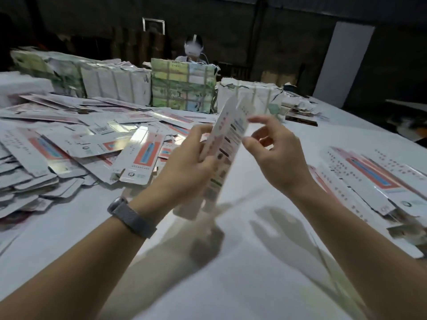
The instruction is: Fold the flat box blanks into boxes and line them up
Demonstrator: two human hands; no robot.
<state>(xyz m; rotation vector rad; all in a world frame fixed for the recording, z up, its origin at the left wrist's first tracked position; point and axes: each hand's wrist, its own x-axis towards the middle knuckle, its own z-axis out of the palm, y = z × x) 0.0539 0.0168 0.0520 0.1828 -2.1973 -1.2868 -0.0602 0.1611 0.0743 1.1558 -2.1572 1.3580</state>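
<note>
Holding one box blank (pixel 227 144) upright between our hands, left fingers (pixel 203 135) curled round its edge, right fingers (pixel 261 135) loosely spread beside it, we next squeeze it open.

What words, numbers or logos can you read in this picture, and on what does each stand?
None can be read for certain.
Held blank, gripped by the left hand: rows of print, blurred.
Pile of blanks: a barcode and a round logo, too small.
Row of boxes: dotted print, illegible.
Wrapped bundles: coloured patches, no legible text.
</note>
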